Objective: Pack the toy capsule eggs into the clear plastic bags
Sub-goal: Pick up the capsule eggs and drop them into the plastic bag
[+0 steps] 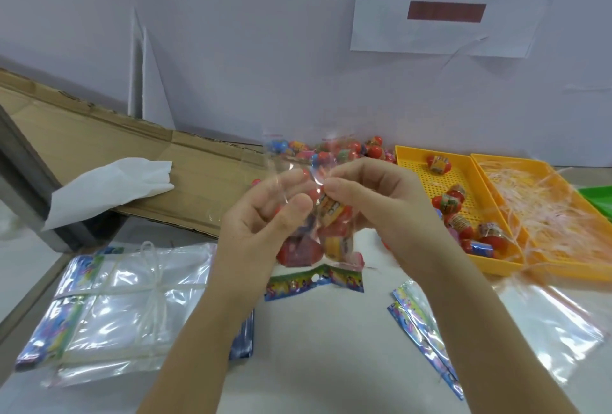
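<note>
Head view: left hand (261, 225), right hand (374, 201) tight on egg bag (328, 234); yellow tray (420, 181) beside.

Shiny plastic pretty much everywhere here
The clear bag (284, 158) is thin glossy film, crinkled and catching glare; the capsule eggs (332, 215) inside look like smooth shiny plastic. Bundled bag stack (132, 307) is equally glossy. Yellow tray (496, 266) is matt perforated plastic, the cardboard (99, 135) dull brown with ragged edges, the sign (447, 36) plain matt paper.

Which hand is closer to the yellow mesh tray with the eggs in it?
Right. The right hand pinches the filled bag just beside the yellow mesh tray; the left hand holds the bag's far side.
</note>
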A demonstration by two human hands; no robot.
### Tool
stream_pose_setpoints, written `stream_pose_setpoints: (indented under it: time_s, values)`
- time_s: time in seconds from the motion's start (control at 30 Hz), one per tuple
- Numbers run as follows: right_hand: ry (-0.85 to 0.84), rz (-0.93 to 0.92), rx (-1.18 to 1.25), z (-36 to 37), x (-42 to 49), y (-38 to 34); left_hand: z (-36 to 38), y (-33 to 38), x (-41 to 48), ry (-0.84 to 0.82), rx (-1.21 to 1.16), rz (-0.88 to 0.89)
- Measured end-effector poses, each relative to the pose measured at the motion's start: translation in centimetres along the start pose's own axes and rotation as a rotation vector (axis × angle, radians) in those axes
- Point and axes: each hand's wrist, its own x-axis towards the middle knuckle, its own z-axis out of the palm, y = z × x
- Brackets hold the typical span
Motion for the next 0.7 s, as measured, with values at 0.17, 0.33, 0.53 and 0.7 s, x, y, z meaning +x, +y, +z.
stream_pose_setpoints:
  time_s: [0.17, 0.33, 0.53, 0.7]
  values:
    - [0.003, -0.057, -0.145, 0.6, 0.1, 0.5, 0.1, -0.6, 0.1, 0.154, -0.029, -0.032]
    - [0.067, -0.092, -0.112, 0.4, 0.3, 0.8, 0.5, -0.5, 0.1, 0.173, -0.108, 0.009]
    - [0.097, -0.035, -0.077, 0.3, 0.2, 0.9, 0.4, -0.4, 0.6, 0.341, -0.228, 0.044]
    - [0.343, -0.536, -0.639, 1.1, -0.3, 0.6, 1.0, -0.7, -0.1, 0.360, 0.083, 0.176]
